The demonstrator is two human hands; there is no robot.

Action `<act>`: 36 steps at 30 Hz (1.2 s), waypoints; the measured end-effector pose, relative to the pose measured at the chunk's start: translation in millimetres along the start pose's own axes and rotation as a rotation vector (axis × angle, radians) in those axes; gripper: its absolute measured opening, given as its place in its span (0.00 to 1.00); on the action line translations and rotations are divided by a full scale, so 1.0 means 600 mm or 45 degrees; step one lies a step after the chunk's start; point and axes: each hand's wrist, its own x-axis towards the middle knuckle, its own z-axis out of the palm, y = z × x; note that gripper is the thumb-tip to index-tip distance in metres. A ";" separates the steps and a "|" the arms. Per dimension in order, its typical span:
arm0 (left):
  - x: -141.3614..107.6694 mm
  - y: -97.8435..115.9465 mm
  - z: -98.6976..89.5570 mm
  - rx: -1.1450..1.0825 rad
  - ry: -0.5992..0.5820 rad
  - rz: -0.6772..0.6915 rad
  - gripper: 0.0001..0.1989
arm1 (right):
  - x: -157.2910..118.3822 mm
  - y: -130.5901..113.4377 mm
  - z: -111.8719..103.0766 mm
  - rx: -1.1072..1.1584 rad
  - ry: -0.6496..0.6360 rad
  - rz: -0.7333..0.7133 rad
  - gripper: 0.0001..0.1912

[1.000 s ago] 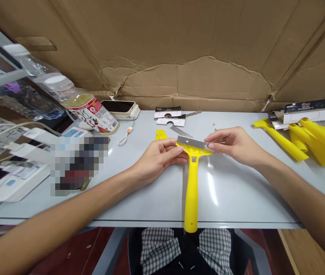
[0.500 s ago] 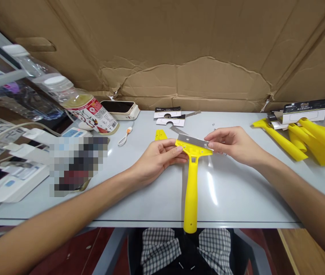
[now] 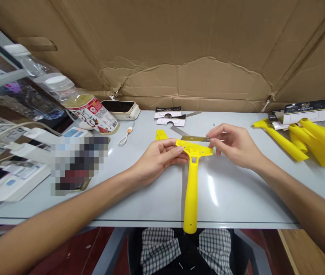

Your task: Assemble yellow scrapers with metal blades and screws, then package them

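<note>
My left hand (image 3: pixel 165 154) is closed on the head of a yellow scraper handle (image 3: pixel 191 191), thumb on top, the grip pointing towards me past the table edge. Between thumb and fingers of my right hand (image 3: pixel 232 145) is the right end of a thin metal blade (image 3: pixel 194 138). The blade lies level just beyond the scraper's head; whether they touch I cannot tell. Behind my left fingers rests a small yellow plate (image 3: pixel 160 135) with holes. Another metal strip (image 3: pixel 178 130) lies on the table behind the blade, partly under a white-and-black card sleeve (image 3: pixel 170 121).
More yellow scraper handles (image 3: pixel 319 141) with black-and-white cards lie at the right. A tiny screw (image 3: pixel 214 124) sits beyond my right hand. At the left stand a bottle (image 3: pixel 93 112), a phone-like device (image 3: pixel 120 109) and a power strip (image 3: pixel 21 183) with cables. Cardboard (image 3: pixel 179 49) walls the back.
My right hand has shifted the blade slightly away and right, off the scraper's head, and turned it more level. My left hand and the handle have stayed in place.
</note>
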 end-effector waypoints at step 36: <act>-0.006 0.002 0.014 0.104 0.204 -0.020 0.09 | -0.026 -0.017 0.048 -0.214 -0.095 -0.075 0.04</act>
